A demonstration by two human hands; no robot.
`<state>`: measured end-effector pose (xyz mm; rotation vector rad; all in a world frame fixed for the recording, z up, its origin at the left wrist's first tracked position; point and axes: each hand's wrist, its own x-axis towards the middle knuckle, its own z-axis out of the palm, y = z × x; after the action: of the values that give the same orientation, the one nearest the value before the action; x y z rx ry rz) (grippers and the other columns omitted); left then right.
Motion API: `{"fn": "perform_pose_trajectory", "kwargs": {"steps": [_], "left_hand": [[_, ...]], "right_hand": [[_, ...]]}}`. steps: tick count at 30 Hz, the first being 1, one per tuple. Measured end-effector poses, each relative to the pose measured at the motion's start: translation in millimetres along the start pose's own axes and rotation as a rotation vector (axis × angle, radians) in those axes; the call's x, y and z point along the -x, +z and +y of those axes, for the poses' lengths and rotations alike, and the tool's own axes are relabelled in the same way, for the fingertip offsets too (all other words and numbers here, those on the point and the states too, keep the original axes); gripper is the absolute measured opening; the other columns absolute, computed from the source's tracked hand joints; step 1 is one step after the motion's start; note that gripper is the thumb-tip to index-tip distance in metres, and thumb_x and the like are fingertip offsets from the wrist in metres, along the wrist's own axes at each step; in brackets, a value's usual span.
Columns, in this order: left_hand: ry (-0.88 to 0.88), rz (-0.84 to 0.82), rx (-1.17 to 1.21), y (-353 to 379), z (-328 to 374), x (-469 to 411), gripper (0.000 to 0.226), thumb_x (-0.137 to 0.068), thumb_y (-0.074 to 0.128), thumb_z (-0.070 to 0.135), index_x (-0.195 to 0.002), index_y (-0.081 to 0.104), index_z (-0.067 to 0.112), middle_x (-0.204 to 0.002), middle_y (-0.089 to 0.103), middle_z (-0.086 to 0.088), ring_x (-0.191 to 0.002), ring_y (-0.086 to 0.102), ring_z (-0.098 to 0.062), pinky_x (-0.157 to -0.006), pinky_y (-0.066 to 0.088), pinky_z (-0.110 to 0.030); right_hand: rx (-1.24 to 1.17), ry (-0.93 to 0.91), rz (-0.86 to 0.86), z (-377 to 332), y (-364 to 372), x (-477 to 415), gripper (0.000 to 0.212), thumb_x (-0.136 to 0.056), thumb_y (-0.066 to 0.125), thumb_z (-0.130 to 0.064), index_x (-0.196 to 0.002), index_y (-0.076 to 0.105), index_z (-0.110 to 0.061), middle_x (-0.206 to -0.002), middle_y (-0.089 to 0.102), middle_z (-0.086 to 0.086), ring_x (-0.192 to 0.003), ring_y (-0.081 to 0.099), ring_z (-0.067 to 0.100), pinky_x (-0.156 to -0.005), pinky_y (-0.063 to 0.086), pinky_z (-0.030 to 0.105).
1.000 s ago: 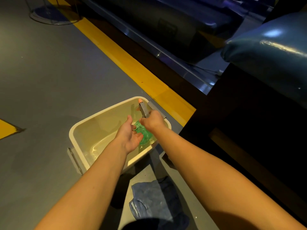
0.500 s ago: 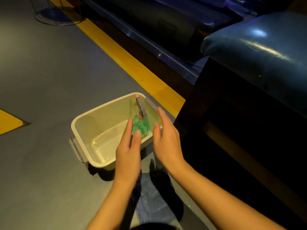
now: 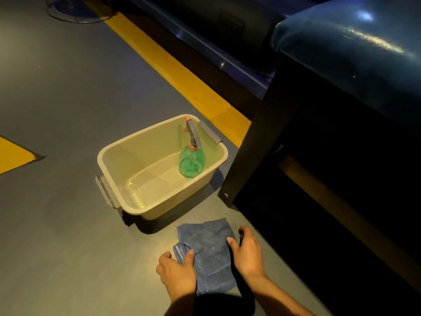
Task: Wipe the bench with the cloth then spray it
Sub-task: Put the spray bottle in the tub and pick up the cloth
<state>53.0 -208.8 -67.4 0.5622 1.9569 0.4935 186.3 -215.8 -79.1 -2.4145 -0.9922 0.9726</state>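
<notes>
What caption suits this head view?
Both hands on blue cloth; spray bottle in tub.

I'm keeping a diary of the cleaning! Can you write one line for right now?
stage: picking up cloth | left hand: on cloth | right hand: on cloth | spray bottle: in tub

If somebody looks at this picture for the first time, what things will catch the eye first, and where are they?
Probably the green spray bottle, standing in the far right corner of the beige tub on the grey floor. Nearer the camera, the left hand and right hand rest on the edges of a crumpled blue cloth, beside the padded blue bench.
</notes>
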Motion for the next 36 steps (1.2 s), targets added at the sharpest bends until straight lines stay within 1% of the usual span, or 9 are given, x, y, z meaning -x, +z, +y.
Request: {"fn": "perform_pose_trajectory", "kwargs": {"steps": [7, 10, 14, 18, 21, 24, 27, 34, 36], "left_hand": [[-0.077, -0.071, 0.006, 12.4, 5.3, -7.3, 0.063, -0.077, 0.072, 0.025, -0.124, 0.04, -0.001, -0.129, 0.05, -0.022, -0.117, 0.05, -0.038, -0.102, 0.039, -0.048], [-0.122, -0.088, -0.033, 16.3, 5.9, -7.7, 0.064, -0.076, 0.072, 0.029, -0.123, 0.039, 0.001, -0.128, 0.052, -0.021, -0.116, 0.051, -0.039, -0.102, 0.038, -0.049], [-0.003, -0.145, -0.108, 19.5, 5.8, -3.5, 0.05, -0.079, 0.068, 0.024, -0.119, 0.051, -0.001, -0.121, 0.058, -0.021, -0.11, 0.056, -0.037, -0.095, 0.045, -0.041], [0.142, -0.127, -0.174, 22.4, 9.1, 5.4, 0.035, -0.086, 0.06, 0.016, -0.116, 0.052, 0.0, -0.119, 0.054, -0.022, -0.108, 0.054, -0.035, -0.091, 0.042, -0.036], [0.212, -0.146, -0.179, 20.3, 14.9, 15.0, 0.03, -0.09, 0.054, 0.015, -0.117, 0.048, 0.003, -0.117, 0.057, -0.018, -0.109, 0.055, -0.034, -0.083, 0.042, -0.032], [0.296, -0.171, -0.19, 12.1, 27.7, 28.6, 0.022, -0.093, 0.049, 0.021, -0.113, 0.044, 0.013, -0.093, 0.059, -0.006, -0.103, 0.06, -0.03, -0.072, 0.037, -0.022], [0.446, -0.15, -0.298, -3.3, 50.0, 49.4, 0.029, -0.093, 0.048, 0.027, -0.119, 0.043, 0.015, -0.105, 0.063, -0.01, -0.098, 0.062, -0.026, -0.076, 0.045, -0.026], [0.843, 0.194, -0.052, -65.2, 119.9, 91.2, 0.022, -0.083, 0.065, 0.023, -0.099, 0.056, 0.011, -0.067, 0.055, -0.004, -0.067, 0.059, -0.027, -0.053, 0.032, -0.014], [0.931, 0.254, 0.034, -75.8, 142.0, 81.2, 0.018, -0.083, 0.065, 0.021, -0.093, 0.053, 0.012, -0.062, 0.049, 0.005, -0.055, 0.051, -0.011, -0.049, 0.036, -0.01]], "right_hand": [[-0.057, 0.145, -0.089, -3.5, 2.8, -11.1, 0.053, -0.087, 0.063, -0.024, -0.133, 0.044, -0.005, -0.129, 0.056, 0.015, -0.117, 0.055, 0.03, -0.093, 0.044, 0.032], [-0.095, 0.175, -0.122, -4.3, 5.0, -11.4, 0.038, -0.086, 0.065, -0.019, -0.12, 0.052, -0.006, -0.12, 0.062, 0.015, -0.108, 0.061, 0.029, -0.081, 0.045, 0.027], [-0.235, 0.198, -0.12, -4.8, 5.3, -11.1, 0.01, -0.083, 0.066, -0.01, -0.091, 0.06, -0.013, -0.096, 0.068, 0.011, -0.084, 0.062, 0.023, -0.077, 0.051, 0.031], [-0.251, 0.156, -0.114, -6.2, 1.5, -7.4, 0.028, -0.08, 0.065, -0.001, -0.072, 0.054, -0.025, -0.089, 0.065, 0.01, -0.079, 0.06, 0.022, -0.08, 0.053, 0.036], [-0.191, 0.094, -0.113, -15.2, -9.9, 1.0, 0.029, -0.081, 0.063, 0.0, -0.07, 0.052, -0.024, -0.085, 0.064, 0.007, -0.075, 0.059, 0.018, -0.064, 0.048, 0.025], [-0.144, -0.004, -0.08, -30.8, -25.3, 14.1, 0.016, -0.083, 0.064, -0.007, -0.078, 0.058, -0.02, -0.072, 0.064, 0.001, -0.064, 0.057, 0.012, -0.053, 0.041, 0.017], [-0.066, -0.158, -0.013, -57.2, -47.8, 32.5, 0.005, -0.083, 0.067, -0.013, -0.087, 0.066, -0.016, -0.06, 0.054, -0.01, -0.056, 0.049, 0.0, -0.047, 0.036, 0.007], [-0.143, -0.548, 0.067, -151.1, -94.0, 68.6, 0.015, -0.084, 0.067, -0.02, -0.098, 0.07, -0.016, -0.084, 0.07, -0.003, -0.075, 0.063, 0.008, -0.062, 0.043, 0.009], [-0.192, -0.623, 0.063, -182.7, -92.1, 62.3, 0.023, -0.086, 0.065, -0.02, -0.109, 0.067, -0.015, -0.097, 0.071, 0.0, -0.088, 0.066, 0.011, -0.072, 0.05, 0.017]]}}
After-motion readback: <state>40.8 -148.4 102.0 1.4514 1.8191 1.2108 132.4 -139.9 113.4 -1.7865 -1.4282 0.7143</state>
